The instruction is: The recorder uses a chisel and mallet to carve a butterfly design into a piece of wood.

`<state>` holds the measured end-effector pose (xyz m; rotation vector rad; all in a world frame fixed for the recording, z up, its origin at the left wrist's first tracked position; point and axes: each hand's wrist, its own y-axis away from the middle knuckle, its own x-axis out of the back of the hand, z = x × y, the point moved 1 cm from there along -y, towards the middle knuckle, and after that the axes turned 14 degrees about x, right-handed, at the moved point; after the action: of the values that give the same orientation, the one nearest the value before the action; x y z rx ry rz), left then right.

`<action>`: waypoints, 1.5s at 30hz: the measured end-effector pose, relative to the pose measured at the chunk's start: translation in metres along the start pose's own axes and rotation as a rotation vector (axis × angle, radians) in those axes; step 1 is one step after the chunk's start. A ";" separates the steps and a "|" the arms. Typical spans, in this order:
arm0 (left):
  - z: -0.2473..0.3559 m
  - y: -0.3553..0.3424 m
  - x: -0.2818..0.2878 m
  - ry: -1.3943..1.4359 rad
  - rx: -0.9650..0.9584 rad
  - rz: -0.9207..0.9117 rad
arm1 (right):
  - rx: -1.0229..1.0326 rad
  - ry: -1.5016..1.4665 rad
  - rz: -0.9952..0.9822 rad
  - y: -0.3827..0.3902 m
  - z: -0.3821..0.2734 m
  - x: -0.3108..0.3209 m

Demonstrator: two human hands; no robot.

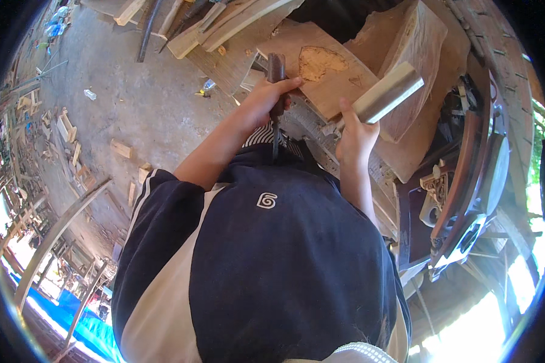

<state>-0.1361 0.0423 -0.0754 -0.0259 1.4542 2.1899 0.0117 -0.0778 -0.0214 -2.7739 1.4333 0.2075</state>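
My left hand (265, 101) is closed round the dark wooden handle of a chisel (277, 68). The thumb lies across the handle, and the narrow metal blade points down toward my lap. In my right hand (355, 140) is a pale wooden mallet (389, 95), its blocky head raised to the upper right, apart from the chisel. Just beyond both hands lies a flat brown board (312, 89). A rough, lighter patch shows on its surface. The blade's tip is hard to make out against my dark clothing.
A large curved slab of wood (413, 69) rests at the upper right. Beside it, a dark machine-like object (460, 193) stands on the right. Planks (224, 30) and a dark rod (149, 30) lie at the top. Wood offcuts (121, 148) are scattered over the concrete floor (115, 66).
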 end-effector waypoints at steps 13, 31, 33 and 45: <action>0.004 0.078 -0.009 -0.397 -0.883 0.502 | 0.059 0.367 -0.239 -0.037 0.009 0.041; 0.039 0.051 -0.083 -0.949 -1.368 -0.150 | -0.091 0.327 -0.272 -0.033 0.010 0.002; 0.044 0.044 -0.084 -0.947 -1.398 -0.161 | -0.080 0.341 -0.264 -0.035 0.015 -0.002; 0.054 0.020 -0.111 -1.048 -1.465 -0.399 | 0.053 0.530 0.120 -0.027 0.033 0.056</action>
<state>-0.0340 0.0386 -0.0035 0.2537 -0.7247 1.8776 0.0618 -0.1051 -0.0621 -2.8228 1.6635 -0.6017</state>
